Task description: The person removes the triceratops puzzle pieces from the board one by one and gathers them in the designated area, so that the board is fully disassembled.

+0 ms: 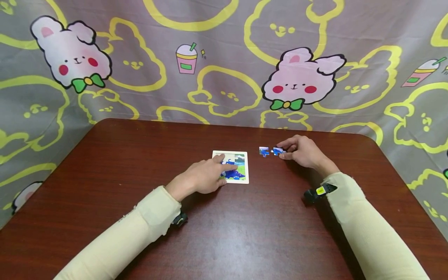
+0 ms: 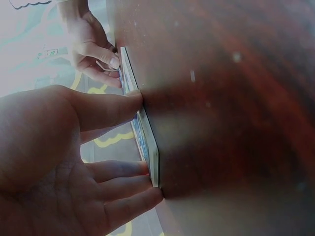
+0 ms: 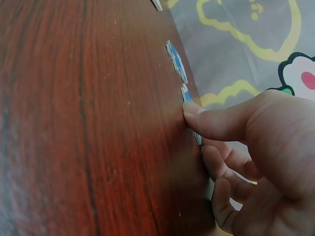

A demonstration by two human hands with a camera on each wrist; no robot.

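My left hand (image 1: 206, 177) lies over the left side of a small puzzle board (image 1: 247, 171), with its fingers spread. The index finger reaches across the picture, which shows a blue figure on green. In the left wrist view, the thumb and other fingers of the left hand (image 2: 54, 147) touch the edge of the board (image 2: 151, 152). To the right of the board, my right hand (image 1: 306, 151) pinches a blue puzzle piece (image 1: 278, 151) between thumb and fingers, low at the tabletop. Another puzzle piece (image 1: 264, 151) lies just left of it, close by.
The dark brown wooden table (image 1: 252, 237) has rounded far corners. Behind it hangs a grey curtain (image 1: 224, 50) with yellow outlines and cartoon animals. Each wrist wears a dark camera strap over a pale sleeve (image 1: 374, 225).
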